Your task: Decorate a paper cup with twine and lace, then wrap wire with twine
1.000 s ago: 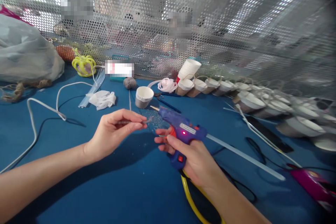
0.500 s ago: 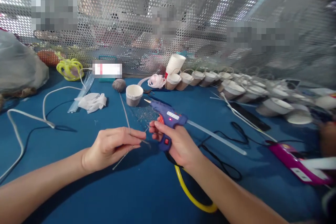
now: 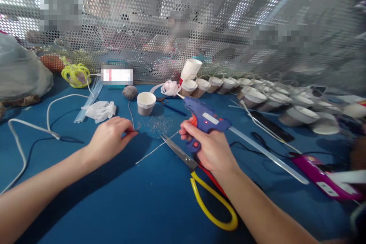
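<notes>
My left hand [image 3: 110, 137] pinches grey yarn [image 3: 131, 113], which runs back to a small ball of yarn [image 3: 130, 92]. A short end pokes out past the fingertips. My right hand [image 3: 214, 150] is wrapped around the handle of a blue glue gun [image 3: 207, 116], its nozzle pointing up and left. A clear glue stick [image 3: 265, 154] sticks out of its back. From the right fingertips a short thin piece of cord [image 3: 151, 151] slants down and left, across the tips of large scissors [image 3: 181, 154] with yellow handles. The scissors lie below the gun.
A paper cup wrapped in grey [image 3: 145, 108] stands ahead, with yarn scraps [image 3: 158, 125] before it. Many similar cups [image 3: 251, 95] line the right. A phone [image 3: 270, 126], a purple power strip [image 3: 320, 175] and white cable [image 3: 54, 133] lie about. Perforated metal [image 3: 137, 19] walls the back.
My hands have moved apart: the left a little left and up, the right to the right with the glue gun. The cord piece now hangs from the right fingers, and the scissors are uncovered.
</notes>
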`<state>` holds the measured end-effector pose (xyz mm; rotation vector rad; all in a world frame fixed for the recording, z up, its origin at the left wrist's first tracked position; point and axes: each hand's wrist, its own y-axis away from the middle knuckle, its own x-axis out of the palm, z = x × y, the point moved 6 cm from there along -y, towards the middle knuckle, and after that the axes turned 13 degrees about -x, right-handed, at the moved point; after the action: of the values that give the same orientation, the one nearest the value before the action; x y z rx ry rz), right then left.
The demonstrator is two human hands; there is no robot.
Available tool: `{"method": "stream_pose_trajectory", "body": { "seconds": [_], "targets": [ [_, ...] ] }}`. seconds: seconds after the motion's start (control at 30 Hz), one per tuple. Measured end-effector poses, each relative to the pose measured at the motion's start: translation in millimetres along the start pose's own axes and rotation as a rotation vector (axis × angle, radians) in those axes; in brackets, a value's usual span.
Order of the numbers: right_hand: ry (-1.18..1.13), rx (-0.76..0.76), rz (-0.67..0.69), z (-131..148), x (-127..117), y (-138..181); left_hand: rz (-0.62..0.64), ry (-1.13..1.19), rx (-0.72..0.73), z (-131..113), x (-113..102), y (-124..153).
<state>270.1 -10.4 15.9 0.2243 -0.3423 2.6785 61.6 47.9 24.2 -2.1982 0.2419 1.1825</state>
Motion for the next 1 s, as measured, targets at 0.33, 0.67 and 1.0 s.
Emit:
{"method": "stream_pose_trajectory", "body": {
  "seconds": [0.33,0.67,1.0],
  "targets": [
    [0.142,-0.006,0.256,-1,30,7,0.786,0.899,-0.625,-10,38,19],
    [0.265,-0.065,0.289,0,31,3,0.814,1.048,-0.667,-14,47,25],
    [0.567,-0.138,0.349,16,16,18,0.526,1.071,-0.650,-1,43,17]
  ]
}}
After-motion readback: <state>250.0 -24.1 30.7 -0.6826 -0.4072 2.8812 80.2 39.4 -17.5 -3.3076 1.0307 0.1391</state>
